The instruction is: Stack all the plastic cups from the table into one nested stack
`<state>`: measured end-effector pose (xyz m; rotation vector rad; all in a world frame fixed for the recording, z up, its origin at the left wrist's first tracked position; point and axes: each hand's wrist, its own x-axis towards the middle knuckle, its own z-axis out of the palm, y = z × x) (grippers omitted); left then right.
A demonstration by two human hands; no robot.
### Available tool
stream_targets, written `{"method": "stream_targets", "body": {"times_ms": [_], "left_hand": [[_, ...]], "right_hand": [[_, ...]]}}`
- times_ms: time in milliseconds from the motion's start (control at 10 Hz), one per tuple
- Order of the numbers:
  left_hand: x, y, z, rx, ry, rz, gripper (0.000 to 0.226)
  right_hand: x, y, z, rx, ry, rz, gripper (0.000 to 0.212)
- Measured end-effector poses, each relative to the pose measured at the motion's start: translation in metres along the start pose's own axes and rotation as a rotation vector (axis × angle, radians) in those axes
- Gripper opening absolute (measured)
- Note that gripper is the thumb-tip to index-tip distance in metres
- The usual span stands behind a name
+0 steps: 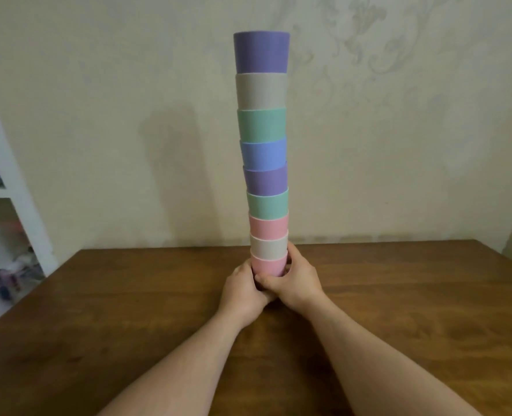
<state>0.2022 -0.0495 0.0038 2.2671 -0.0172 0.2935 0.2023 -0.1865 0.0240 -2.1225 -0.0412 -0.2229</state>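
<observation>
A tall nested stack of plastic cups (263,151) rises upright from the middle of the wooden table (414,310). A purple cup (261,52) is at the top, and below it come beige, green, blue, purple, green, pink and beige cups. A pink cup (269,267) is lowest. My left hand (242,292) and my right hand (296,280) wrap the base of the stack from both sides, fingers overlapping in front. The bottom of the stack is hidden by my hands. No loose cups are visible on the table.
A patterned wall (384,130) stands right behind the table's far edge. A white shelf unit (5,190) with small coloured items stands at the left, beside the table's left edge.
</observation>
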Motion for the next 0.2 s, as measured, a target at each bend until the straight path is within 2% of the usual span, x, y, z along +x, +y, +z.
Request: {"method": "stream_targets", "body": {"times_ms": [100, 200], "left_hand": [[0.001, -0.002, -0.009, -0.022, -0.132, -0.059, 0.107], [-0.011, -0.003, -0.028, -0.061, -0.255, -0.175, 0.136]], "right_hand": [[-0.004, -0.005, 0.003, 0.012, -0.034, 0.054, 0.080], [-0.025, -0.008, 0.001, -0.029, -0.085, 0.150, 0.121]]}}
